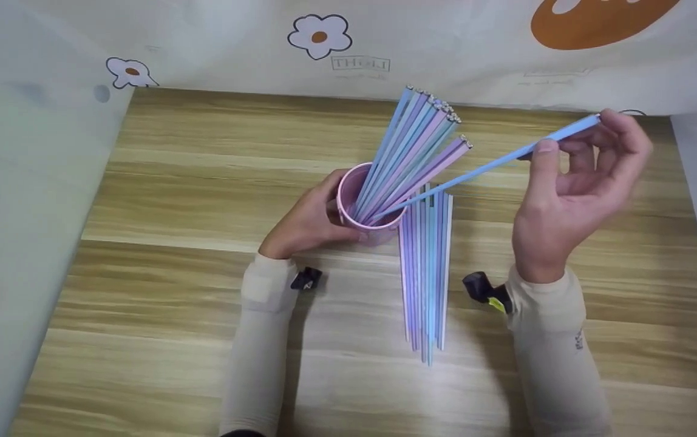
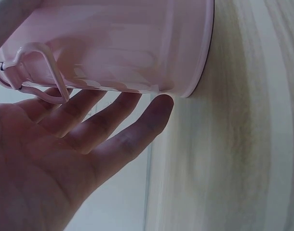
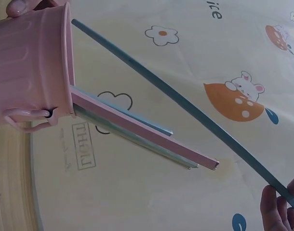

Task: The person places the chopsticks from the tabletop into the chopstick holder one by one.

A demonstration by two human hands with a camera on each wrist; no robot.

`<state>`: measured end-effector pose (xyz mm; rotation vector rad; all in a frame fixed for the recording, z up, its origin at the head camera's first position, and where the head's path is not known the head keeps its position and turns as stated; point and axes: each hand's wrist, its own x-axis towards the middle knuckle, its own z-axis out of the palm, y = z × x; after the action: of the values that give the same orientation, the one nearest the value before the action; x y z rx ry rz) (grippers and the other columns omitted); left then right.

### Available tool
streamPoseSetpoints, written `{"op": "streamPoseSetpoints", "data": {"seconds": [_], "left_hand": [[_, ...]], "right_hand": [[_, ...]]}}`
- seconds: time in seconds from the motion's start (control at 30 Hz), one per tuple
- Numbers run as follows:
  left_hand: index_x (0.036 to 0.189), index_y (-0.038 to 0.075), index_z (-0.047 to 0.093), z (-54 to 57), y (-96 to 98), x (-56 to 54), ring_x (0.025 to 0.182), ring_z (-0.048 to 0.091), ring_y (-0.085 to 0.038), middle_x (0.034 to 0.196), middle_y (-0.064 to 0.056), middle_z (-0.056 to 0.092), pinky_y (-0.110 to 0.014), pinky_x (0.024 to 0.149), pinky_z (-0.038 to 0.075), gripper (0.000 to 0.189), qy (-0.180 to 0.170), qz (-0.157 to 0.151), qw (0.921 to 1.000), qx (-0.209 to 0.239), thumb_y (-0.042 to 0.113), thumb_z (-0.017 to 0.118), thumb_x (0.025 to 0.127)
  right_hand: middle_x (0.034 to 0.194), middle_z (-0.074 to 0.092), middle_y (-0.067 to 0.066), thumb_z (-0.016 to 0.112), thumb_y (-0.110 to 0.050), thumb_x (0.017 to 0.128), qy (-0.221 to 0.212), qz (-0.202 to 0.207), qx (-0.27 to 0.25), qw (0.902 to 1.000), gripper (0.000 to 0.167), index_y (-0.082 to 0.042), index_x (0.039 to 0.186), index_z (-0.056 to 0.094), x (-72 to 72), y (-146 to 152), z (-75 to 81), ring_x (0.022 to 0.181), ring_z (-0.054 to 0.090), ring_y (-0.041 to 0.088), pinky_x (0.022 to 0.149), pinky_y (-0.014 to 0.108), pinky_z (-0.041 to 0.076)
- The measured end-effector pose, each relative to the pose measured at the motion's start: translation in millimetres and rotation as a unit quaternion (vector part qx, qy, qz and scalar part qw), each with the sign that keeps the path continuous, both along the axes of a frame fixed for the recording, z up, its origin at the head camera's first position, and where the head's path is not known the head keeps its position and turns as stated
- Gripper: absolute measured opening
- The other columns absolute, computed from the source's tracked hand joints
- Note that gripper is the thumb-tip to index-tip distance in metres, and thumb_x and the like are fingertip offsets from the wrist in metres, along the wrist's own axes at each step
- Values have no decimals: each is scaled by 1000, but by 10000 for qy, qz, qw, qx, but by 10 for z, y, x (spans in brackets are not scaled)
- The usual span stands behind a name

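Note:
My left hand [image 1: 305, 220] holds a small pink metal bucket [image 1: 356, 193] by its side, thumb in front and fingers behind. In the left wrist view the fingers [image 2: 132, 137] lie along the bucket wall [image 2: 113, 43], near its wire handle [image 2: 53, 67]. Several long thin pastel sticks [image 1: 415, 145] lean to the right inside the bucket. Between thumb and fingers my right hand [image 1: 579, 194] pinches a blue stick [image 1: 488, 167] near its upper end. This stick slants, its lower end at the bucket's mouth. In the right wrist view a pink stick [image 3: 142, 127] juts from the bucket.
More pastel sticks [image 1: 426, 285] lie side by side on the wood-grain table [image 1: 160, 303], right of the bucket. Behind, a pale cloth [image 1: 233, 48] printed with flowers rises along the table's back edge. Each wrist carries a small black camera [image 1: 479, 288].

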<state>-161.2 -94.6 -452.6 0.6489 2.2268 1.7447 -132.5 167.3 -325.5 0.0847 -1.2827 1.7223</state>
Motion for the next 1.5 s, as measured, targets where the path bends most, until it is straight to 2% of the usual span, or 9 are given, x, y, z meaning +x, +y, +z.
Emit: {"op": "streamPoseSetpoints", "data": {"seconds": [0.1, 0.27, 0.53, 0.63, 1.0, 1.3, 1.5], "left_hand": [[147, 12, 43, -5, 4, -2, 132, 49, -14, 141, -1, 53, -29, 111, 41, 97, -19, 9, 10000, 18, 4, 92, 64], [148, 7, 41, 18, 23, 5, 132, 49, -19, 142, -8, 52, -30, 111, 41, 97, -112, -9, 9998, 145, -1, 91, 65], [145, -4, 40, 333, 56, 118, 132, 49, -27, 141, -18, 51, -34, 112, 41, 92, -184, -23, 9997, 131, -8, 86, 66], [145, -4, 40, 353, 55, 126, 132, 49, -27, 141, -18, 51, -34, 112, 41, 91, -222, -23, 9997, 140, -8, 86, 66], [145, -4, 40, 315, 40, 115, 132, 49, -26, 141, -18, 52, -32, 112, 41, 92, -201, -25, 9997, 123, -8, 86, 66], [146, 0, 41, 329, 47, 116, 129, 52, -23, 140, -14, 53, -34, 110, 43, 91, -296, 22, 9996, 32, -5, 87, 66], [149, 4, 40, 97, 31, 34, 132, 49, -22, 142, -12, 52, -31, 112, 40, 98, -209, 80, 9997, -22, -2, 90, 64]], "right_hand": [[102, 50, 21, 55, 21, 78, -38, 39, 169, 9998, 38, 11, 114, 50, -31, -22, -59, 87, 51, 32, 70, 34, 51], [103, 50, 21, 56, 20, 79, -134, 200, 335, 9991, 39, 12, 117, 50, -61, -56, -170, 85, 52, 31, 64, 30, 54], [103, 49, 18, 58, 18, 82, -312, 383, 533, 9974, 40, 10, 119, 49, -101, -104, -307, 86, 53, 30, 62, 27, 57], [103, 49, 18, 58, 18, 82, -328, 446, 603, 9966, 40, 10, 120, 49, -115, -121, -367, 85, 53, 30, 62, 27, 57], [103, 52, 14, 59, 14, 86, -362, 672, 1234, 9894, 37, 10, 121, 48, -144, -204, -562, 85, 56, 28, 63, 29, 58], [104, 53, 12, 59, 15, 86, -573, 832, 1496, 9836, 38, 10, 122, 48, -148, -262, -663, 85, 59, 27, 62, 30, 60], [105, 54, 10, 58, 16, 86, -588, 805, 1777, 9790, 39, 9, 123, 48, -147, -313, -724, 86, 61, 24, 69, 32, 62]]}}
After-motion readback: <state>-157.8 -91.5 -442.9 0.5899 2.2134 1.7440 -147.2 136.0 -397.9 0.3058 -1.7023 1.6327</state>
